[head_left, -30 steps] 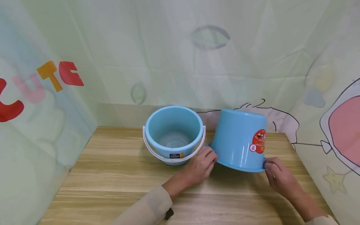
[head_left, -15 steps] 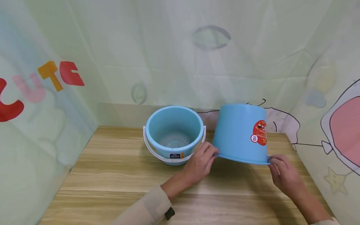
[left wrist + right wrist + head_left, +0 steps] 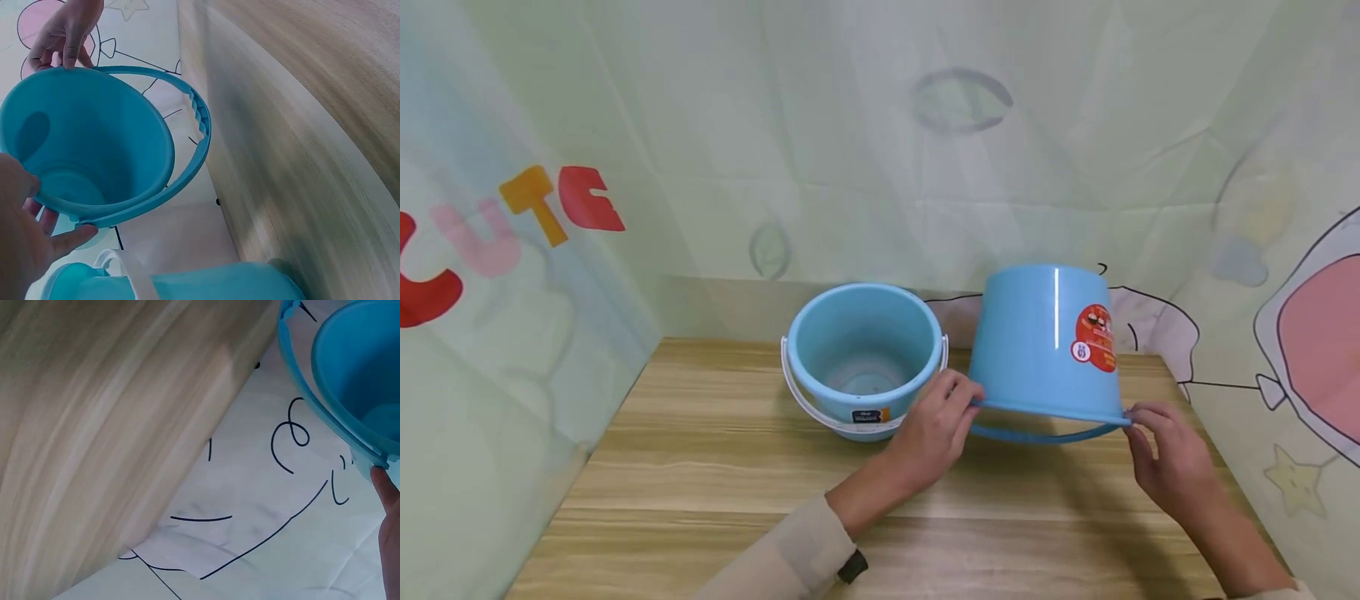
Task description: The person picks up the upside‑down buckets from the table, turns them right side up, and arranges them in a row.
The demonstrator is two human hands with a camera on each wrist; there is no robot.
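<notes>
A light blue bucket with a red sticker is held upside down and tilted above the table, its mouth facing down. My left hand grips its rim at the left, beside the handle's end. Across from it, my right hand pinches the rim on the right. Below the mouth hangs the bucket's blue handle; the left wrist view shows the grip ridges on it. The bucket's inside shows nothing in it. A second light blue bucket stands upright close to my left hand.
The upright bucket's white handle hangs down over its front. Under everything is a wood-grain table. Printed cloth walls close off the back and both sides.
Both hands have raised the upside-down bucket and tilted its mouth toward me. Its blue handle has come into view, hanging below the rim. The upright bucket has stayed in place.
</notes>
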